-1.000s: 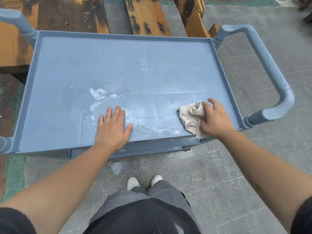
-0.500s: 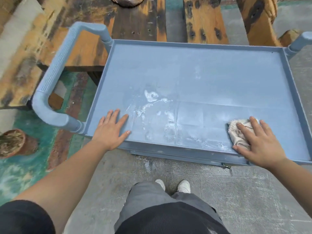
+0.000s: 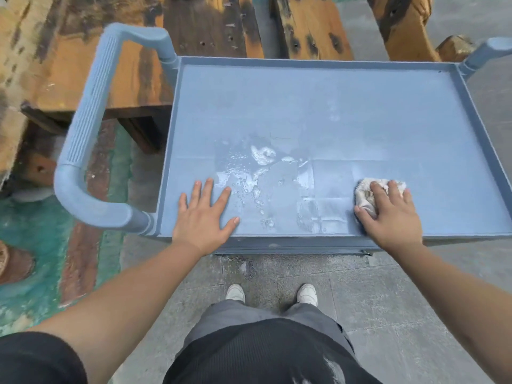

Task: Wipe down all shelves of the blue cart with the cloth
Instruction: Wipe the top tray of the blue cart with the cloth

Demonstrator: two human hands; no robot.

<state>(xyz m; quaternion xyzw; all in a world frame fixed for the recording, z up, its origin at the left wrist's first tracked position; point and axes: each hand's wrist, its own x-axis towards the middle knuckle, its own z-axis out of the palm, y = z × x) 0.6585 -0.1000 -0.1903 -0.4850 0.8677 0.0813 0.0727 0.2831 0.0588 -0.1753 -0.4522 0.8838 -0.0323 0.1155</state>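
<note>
My right hand (image 3: 393, 214) presses the cloth (image 3: 372, 194) under spread, straight fingers, near the top shelf (image 3: 332, 106)'s front lip; my left hand (image 3: 205, 214) lies flat, fingers apart. The suds (image 3: 261, 155) between them could get skipped or smeared. Open shelf stretches behind toward the raised back rim.

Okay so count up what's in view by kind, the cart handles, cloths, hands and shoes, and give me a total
Handles: 2
Cloth: 1
Hands: 2, left hand, right hand
Shoes: 2
Total: 7
</note>
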